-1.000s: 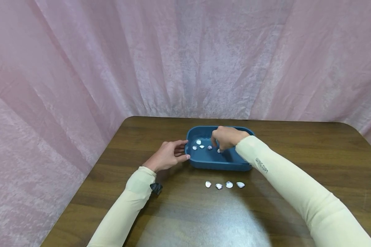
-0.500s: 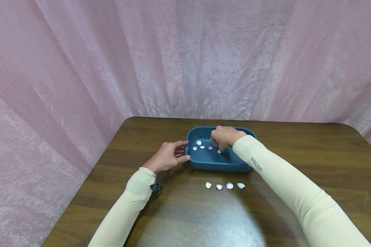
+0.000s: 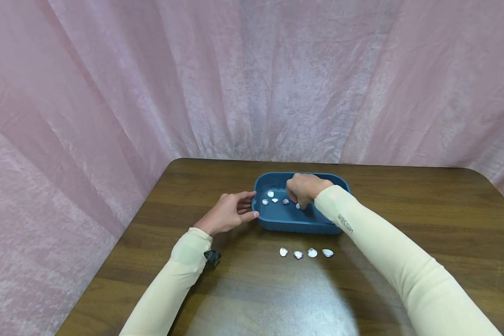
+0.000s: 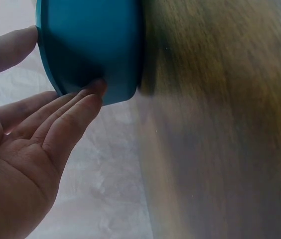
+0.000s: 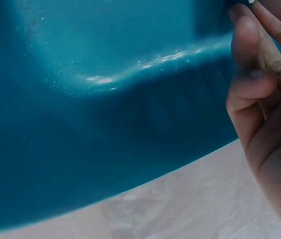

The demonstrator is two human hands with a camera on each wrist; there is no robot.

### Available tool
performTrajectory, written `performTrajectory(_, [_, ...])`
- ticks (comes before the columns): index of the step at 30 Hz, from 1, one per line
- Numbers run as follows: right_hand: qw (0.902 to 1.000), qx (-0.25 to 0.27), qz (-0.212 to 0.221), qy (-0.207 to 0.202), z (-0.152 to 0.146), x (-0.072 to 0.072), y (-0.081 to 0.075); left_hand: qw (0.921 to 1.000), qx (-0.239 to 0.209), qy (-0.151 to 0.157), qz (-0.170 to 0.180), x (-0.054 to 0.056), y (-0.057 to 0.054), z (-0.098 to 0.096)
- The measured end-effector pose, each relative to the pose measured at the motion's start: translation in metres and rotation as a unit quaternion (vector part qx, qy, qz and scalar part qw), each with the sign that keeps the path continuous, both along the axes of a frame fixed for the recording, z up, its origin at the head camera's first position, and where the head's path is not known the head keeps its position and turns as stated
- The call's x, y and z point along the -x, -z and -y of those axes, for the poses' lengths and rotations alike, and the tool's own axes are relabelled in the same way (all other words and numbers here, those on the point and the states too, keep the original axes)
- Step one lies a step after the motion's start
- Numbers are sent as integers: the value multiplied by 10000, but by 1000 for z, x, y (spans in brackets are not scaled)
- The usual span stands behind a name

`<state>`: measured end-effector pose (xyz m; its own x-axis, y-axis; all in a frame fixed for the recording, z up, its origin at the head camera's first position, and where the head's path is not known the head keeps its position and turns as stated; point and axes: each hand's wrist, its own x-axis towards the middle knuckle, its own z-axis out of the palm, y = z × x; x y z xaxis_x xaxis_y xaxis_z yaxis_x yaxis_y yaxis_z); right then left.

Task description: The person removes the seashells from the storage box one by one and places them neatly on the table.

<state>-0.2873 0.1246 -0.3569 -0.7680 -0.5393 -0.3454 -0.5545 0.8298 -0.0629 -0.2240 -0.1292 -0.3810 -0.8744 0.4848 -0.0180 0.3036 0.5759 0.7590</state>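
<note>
In the head view my left hand (image 3: 227, 212) touches the left end of a blue rectangular tray (image 3: 291, 225). The left wrist view shows its fairly straight fingers (image 4: 70, 119) against the tray's outer wall (image 4: 95, 45), the thumb at the rim. My right hand (image 3: 307, 187) reaches down into the tray with curled fingers and pinches a small whitish seashell (image 3: 297, 206) at the tray floor. That grip is mostly hidden; a white speck shows by the fingertips in the right wrist view. Several other seashells (image 3: 275, 200) lie in the tray's left half.
On the brown wooden table (image 3: 235, 289), several seashells (image 3: 312, 252) lie in a row in front of the tray. A pink velvety curtain (image 3: 252, 84) hangs behind the table and along its left side. A black wrist camera (image 3: 212, 257) sits on the left wrist.
The right forearm has shifted slightly left and the right hand has lowered a little over the same seashell. The left hand and the tray have stayed nearly in place.
</note>
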Motion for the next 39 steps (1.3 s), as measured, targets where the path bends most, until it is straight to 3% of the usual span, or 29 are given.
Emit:
performTrajectory(17, [10000, 43, 0, -72, -1, 0, 2, 10000, 89, 7, -2, -1, 1, 0])
performTrajectory(30, [9999, 50, -87, -14, 1, -1, -14, 9999, 165, -28, 3, -1, 0, 1])
performTrajectory(39, [9984, 192, -332, -426, 2, -11, -26, 9999, 124, -9, -7, -1, 1, 0])
